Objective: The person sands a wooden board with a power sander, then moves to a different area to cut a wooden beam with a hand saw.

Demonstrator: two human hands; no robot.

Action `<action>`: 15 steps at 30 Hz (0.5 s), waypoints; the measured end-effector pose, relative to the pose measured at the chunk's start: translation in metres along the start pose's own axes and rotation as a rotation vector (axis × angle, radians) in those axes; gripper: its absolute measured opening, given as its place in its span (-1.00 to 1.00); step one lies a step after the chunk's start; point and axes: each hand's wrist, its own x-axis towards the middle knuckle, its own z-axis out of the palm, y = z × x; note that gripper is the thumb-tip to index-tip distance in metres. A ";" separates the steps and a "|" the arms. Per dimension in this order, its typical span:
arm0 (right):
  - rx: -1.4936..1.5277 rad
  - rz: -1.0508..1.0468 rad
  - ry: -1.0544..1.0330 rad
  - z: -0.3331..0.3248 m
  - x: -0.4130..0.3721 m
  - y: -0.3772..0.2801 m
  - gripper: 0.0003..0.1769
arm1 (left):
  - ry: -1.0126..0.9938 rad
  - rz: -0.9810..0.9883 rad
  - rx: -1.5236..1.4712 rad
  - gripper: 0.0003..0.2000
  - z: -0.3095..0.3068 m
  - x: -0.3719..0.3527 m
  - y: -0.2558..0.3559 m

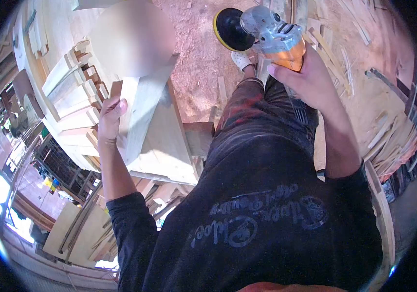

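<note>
My right hand is wrapped round the orange body of an angle grinder covered partly in clear plastic. Its round black sanding pad with a yellow rim points left, away from any wood. On the left, my left hand is closed on the edge of a pale wooden board, thumb on top. A small brown wood piece shows just above those fingers. The board lies tilted over other pale wood on the bench. A blurred round patch hides its far end.
Several shaped wooden pieces stand along the workbench at left. Sawdust covers the floor, with wood strips at right and a scrap pile. More boards lean at lower left.
</note>
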 end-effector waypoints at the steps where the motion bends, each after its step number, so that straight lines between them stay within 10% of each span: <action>1: -0.024 0.014 0.001 -0.001 0.000 0.000 -0.33 | -0.019 -0.009 -0.029 -0.41 -0.003 0.004 -0.005; 15: -0.203 -0.016 0.035 0.009 -0.006 0.021 -0.30 | -0.256 0.054 0.061 -0.30 0.006 0.001 0.002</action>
